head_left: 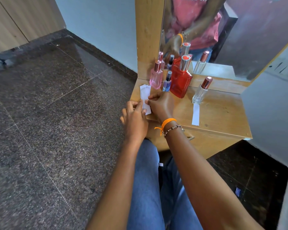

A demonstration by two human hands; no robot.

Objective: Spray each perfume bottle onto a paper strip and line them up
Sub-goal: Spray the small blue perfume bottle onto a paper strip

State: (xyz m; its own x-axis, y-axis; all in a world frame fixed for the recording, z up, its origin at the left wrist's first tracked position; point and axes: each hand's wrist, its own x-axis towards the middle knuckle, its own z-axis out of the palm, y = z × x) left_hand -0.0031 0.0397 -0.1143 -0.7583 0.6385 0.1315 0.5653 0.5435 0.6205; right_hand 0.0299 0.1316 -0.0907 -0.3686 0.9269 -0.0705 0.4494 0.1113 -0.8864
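Several perfume bottles stand on the wooden shelf point(223, 113): a pink bottle point(156, 77) at the left, a small blue bottle point(167, 83), a large red bottle point(180, 80) and a clear bottle point(200, 93) with a copper cap at the right. One paper strip point(195, 114) lies flat in front of the clear bottle. A small stack of white paper strips point(145, 94) lies at the shelf's left front corner. My left hand point(134, 117) and my right hand point(161, 105) both pinch these strips at their near end.
A mirror point(223, 30) stands behind the bottles and reflects them and a person's red shirt. A wall closes the shelf on the right. Dark granite floor lies to the left and below. My knees in blue jeans are under the shelf's front edge.
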